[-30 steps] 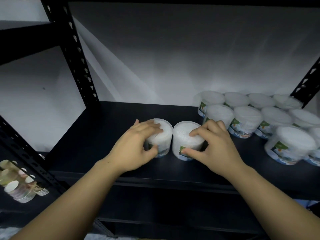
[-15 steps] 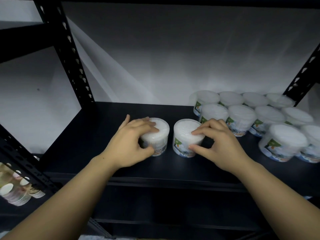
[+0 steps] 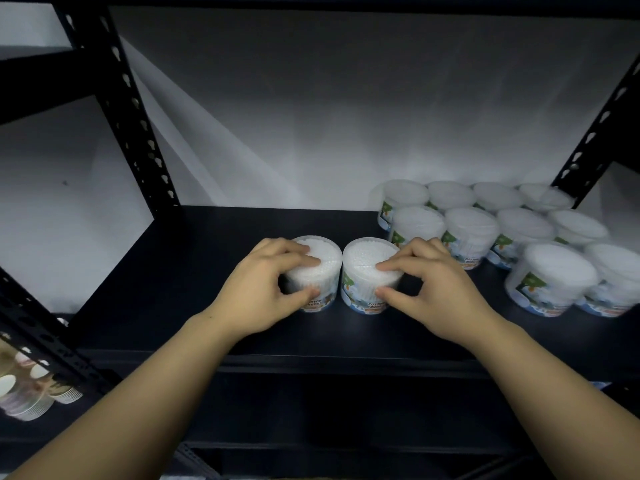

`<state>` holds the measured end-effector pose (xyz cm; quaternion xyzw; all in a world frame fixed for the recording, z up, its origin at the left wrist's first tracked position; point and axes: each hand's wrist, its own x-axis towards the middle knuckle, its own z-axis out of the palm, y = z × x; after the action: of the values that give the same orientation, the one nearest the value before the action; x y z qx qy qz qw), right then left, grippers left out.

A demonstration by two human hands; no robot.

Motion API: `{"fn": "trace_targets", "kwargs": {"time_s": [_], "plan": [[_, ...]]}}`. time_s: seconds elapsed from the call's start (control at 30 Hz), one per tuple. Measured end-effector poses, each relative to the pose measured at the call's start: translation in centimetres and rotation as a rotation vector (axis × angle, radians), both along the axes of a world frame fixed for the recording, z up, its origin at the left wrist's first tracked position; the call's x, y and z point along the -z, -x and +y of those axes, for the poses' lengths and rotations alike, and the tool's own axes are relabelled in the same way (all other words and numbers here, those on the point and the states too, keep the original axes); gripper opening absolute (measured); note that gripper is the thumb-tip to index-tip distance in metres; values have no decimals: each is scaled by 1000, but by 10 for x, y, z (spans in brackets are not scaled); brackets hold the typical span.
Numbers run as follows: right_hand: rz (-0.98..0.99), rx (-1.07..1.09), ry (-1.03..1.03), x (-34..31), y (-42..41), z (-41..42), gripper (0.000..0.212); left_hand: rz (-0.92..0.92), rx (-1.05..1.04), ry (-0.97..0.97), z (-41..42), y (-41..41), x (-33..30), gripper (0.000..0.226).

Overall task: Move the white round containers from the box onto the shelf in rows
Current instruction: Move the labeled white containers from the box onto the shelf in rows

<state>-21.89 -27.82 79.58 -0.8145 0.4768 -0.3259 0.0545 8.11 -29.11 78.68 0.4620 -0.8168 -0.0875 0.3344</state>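
Observation:
Two white round containers stand side by side on the black shelf, near its front middle. My left hand grips the left container, fingers over its lid and thumb on its side. My right hand grips the right container the same way. Several more white containers stand in rows at the back right of the shelf. The box is out of view.
Black perforated uprights stand at the left and right of the shelf, with a white wall behind. Stacked pale cups lie on a lower level at the far left. Bare shelf surface stretches left of my hands.
Both hands and their containers have stayed close together on the shelf; the right container's label now faces the front more. The view has shifted slightly.

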Motion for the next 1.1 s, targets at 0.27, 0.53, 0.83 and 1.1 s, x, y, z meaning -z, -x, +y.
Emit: {"fn": "trace_targets", "kwargs": {"time_s": [0.27, 0.53, 0.83, 1.1], "plan": [[11, 71, 6, -2, 27, 13, 37, -20, 45, -1, -3, 29, 2, 43], [15, 160, 0, -5, 72, 28, 40, -4, 123, 5, -8, 77, 4, 42], [73, 279, 5, -7, 119, 38, 42, 8, 179, 10, -10, 130, 7, 41], [52, 280, 2, -7, 147, 34, 47, 20, 184, 12, -13, 161, 8, 39]]}}
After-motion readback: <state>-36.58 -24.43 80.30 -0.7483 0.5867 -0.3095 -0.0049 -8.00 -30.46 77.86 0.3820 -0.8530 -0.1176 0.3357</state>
